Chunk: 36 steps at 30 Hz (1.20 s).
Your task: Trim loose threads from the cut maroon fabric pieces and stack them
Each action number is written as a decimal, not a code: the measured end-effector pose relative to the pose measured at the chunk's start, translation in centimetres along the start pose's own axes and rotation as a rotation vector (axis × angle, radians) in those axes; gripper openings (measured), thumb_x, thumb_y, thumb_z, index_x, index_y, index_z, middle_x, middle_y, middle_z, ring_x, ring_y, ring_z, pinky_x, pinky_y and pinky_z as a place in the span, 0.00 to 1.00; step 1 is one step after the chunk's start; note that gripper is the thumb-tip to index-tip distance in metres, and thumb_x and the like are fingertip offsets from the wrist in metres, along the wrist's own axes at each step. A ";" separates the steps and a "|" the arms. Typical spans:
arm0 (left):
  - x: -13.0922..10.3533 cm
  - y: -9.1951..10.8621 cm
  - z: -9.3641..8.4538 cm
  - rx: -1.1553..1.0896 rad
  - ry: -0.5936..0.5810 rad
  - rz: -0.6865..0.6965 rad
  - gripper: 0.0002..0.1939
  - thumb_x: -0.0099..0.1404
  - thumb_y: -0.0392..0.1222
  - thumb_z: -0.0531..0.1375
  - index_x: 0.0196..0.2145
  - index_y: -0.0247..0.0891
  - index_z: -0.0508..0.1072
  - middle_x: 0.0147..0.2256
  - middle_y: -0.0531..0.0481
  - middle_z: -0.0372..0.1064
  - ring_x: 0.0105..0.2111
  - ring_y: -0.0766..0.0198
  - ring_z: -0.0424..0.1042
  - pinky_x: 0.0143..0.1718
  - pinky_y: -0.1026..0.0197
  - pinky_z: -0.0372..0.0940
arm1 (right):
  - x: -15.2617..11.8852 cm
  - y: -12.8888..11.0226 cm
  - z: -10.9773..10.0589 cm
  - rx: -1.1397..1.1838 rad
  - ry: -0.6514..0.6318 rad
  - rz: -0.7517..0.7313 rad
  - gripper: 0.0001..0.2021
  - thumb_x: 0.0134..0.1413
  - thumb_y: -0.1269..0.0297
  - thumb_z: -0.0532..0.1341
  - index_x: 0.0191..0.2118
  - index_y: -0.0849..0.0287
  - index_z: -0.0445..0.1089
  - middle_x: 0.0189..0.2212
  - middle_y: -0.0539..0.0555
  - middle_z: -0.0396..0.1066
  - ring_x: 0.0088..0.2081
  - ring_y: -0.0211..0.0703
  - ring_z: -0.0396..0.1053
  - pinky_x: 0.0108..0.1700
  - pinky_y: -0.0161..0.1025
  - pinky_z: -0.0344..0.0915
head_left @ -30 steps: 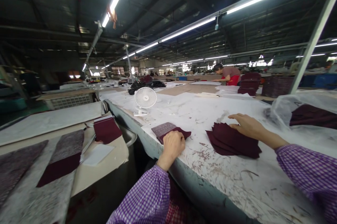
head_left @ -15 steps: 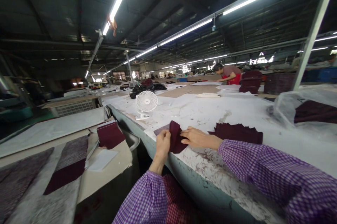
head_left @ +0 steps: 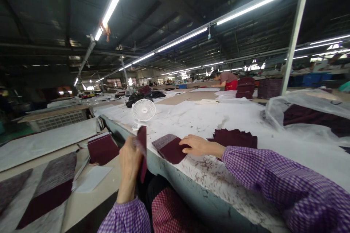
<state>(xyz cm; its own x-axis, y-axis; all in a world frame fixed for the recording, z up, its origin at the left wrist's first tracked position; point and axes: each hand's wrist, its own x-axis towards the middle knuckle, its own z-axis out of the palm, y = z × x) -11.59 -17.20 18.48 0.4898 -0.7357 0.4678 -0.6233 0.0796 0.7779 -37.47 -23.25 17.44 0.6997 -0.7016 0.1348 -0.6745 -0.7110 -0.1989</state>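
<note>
My left hand (head_left: 130, 158) is closed on a maroon fabric piece (head_left: 142, 152), held upright just off the table edge and slightly smeared by motion. At the edge of the white-covered table lies another maroon fabric piece (head_left: 172, 151), with a greyish strip along its far left side. My right hand (head_left: 195, 145) rests on its right part, fingers loosely stretched and not gripping. Right behind that hand sits a stack of dark maroon pieces (head_left: 235, 138) with jagged edges.
A small white fan (head_left: 143, 110) stands near the table edge. On the lower board at left lie a maroon stack (head_left: 102, 148), white paper (head_left: 93, 179) and grey-and-maroon panels (head_left: 49, 189). A plastic bag (head_left: 308, 109) with dark fabric is at right. A bent-over person (head_left: 228, 80) works farther back.
My left hand has moved left and toward me, carrying a maroon piece away from the one on the table. My right hand stays on the fabric. The view has turned slightly right.
</note>
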 end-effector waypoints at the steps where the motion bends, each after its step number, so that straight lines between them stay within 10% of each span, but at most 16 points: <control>1: -0.5 0.9 0.5 0.128 -0.029 0.010 0.04 0.57 0.39 0.54 0.27 0.38 0.67 0.24 0.43 0.68 0.33 0.47 0.71 0.34 0.51 0.62 | -0.6 -0.4 -0.4 0.038 -0.004 0.011 0.16 0.57 0.61 0.54 0.45 0.63 0.72 0.44 0.60 0.72 0.46 0.48 0.68 0.48 0.41 0.62; 5: -2.7 5.4 2.6 0.519 -0.053 0.144 0.10 0.63 0.37 0.47 0.33 0.36 0.67 0.29 0.41 0.70 0.32 0.51 0.71 0.32 0.54 0.61 | -3.8 -2.4 -2.3 0.670 -0.143 0.138 0.32 0.62 0.45 0.41 0.31 0.66 0.72 0.29 0.60 0.73 0.28 0.38 0.70 0.32 0.35 0.65; 11: -10.6 8.0 4.7 0.309 -0.333 0.716 0.10 0.63 0.32 0.46 0.31 0.36 0.65 0.30 0.46 0.67 0.34 0.58 0.67 0.39 0.55 0.62 | -8.0 -2.5 -3.3 1.416 -0.344 0.321 0.43 0.51 0.30 0.38 0.40 0.69 0.70 0.37 0.65 0.72 0.34 0.44 0.71 0.35 0.40 0.68; 15: -15.3 7.3 4.7 0.090 -0.612 0.799 0.10 0.64 0.32 0.47 0.37 0.36 0.66 0.35 0.46 0.68 0.38 0.59 0.66 0.45 0.53 0.62 | -10.3 -0.9 -2.1 1.233 -0.108 0.456 0.26 0.47 0.49 0.64 0.47 0.62 0.66 0.38 0.57 0.71 0.33 0.40 0.69 0.34 0.38 0.68; 19: -15.7 7.5 3.7 -0.114 -0.800 0.710 0.09 0.66 0.39 0.50 0.38 0.39 0.69 0.36 0.49 0.70 0.39 0.62 0.68 0.45 0.59 0.63 | -12.0 0.0 -1.3 0.999 -0.062 0.445 0.26 0.40 0.61 0.68 0.47 0.62 0.65 0.32 0.52 0.70 0.33 0.40 0.68 0.31 0.34 0.64; 25: -12.5 8.2 6.7 -0.009 -0.658 0.545 0.13 0.66 0.41 0.51 0.43 0.36 0.72 0.41 0.45 0.71 0.44 0.57 0.66 0.48 0.56 0.61 | -13.9 -0.3 -2.0 1.029 -0.092 0.464 0.23 0.38 0.63 0.66 0.43 0.61 0.63 0.32 0.52 0.69 0.32 0.40 0.68 0.29 0.33 0.62; 36: -13.5 8.9 12.3 0.048 -0.816 0.569 0.11 0.63 0.36 0.55 0.39 0.40 0.76 0.36 0.49 0.70 0.42 0.59 0.66 0.45 0.59 0.60 | -16.2 2.4 -3.7 0.669 -0.089 0.498 0.18 0.44 0.56 0.60 0.41 0.61 0.66 0.25 0.52 0.67 0.24 0.40 0.67 0.24 0.35 0.64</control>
<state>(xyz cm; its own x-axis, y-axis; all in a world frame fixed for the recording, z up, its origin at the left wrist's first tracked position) -31.21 -14.84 13.97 -0.4478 -0.8347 0.3206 -0.6677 0.5506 0.5010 -51.25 -13.77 18.38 0.3919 -0.8995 -0.1931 -0.6474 -0.1205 -0.7525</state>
